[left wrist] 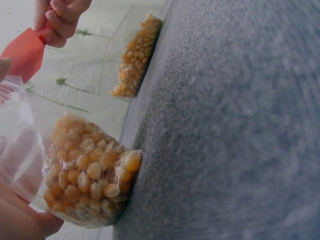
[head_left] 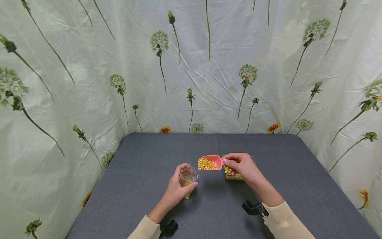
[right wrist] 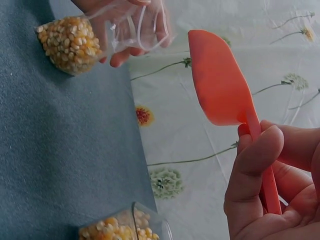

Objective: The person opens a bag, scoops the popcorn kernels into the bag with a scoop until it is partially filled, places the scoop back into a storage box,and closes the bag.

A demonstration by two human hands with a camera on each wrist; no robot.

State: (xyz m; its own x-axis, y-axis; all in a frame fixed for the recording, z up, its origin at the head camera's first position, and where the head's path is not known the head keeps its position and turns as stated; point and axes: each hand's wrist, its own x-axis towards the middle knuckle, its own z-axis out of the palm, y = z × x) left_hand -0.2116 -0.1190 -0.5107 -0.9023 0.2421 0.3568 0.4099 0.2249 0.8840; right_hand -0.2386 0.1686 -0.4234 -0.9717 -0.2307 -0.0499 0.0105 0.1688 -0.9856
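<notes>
My left hand [head_left: 176, 188] grips an upright clear plastic bag [left wrist: 86, 172], its mouth held wide. Corn kernels fill its lower part, and its base rests on the table. My right hand [head_left: 244, 168] pinches the handle of a coral-pink scoop [head_left: 217, 162] between thumb and fingers. Yellow corn kernels [head_left: 206, 163] lie in the scoop, which hovers just right of the bag's mouth, apart from it. In the right wrist view only the underside of the scoop shows. Beneath my right hand stands a clear container [head_left: 234, 178] of corn kernels, partly hidden by the hand.
A dark grey cloth covers the table [head_left: 143, 159]. Behind and on both sides hangs a pale curtain [head_left: 209, 83] with a dandelion print. A black strap device [head_left: 253, 208] sits at my right wrist, another [head_left: 169, 227] at my left.
</notes>
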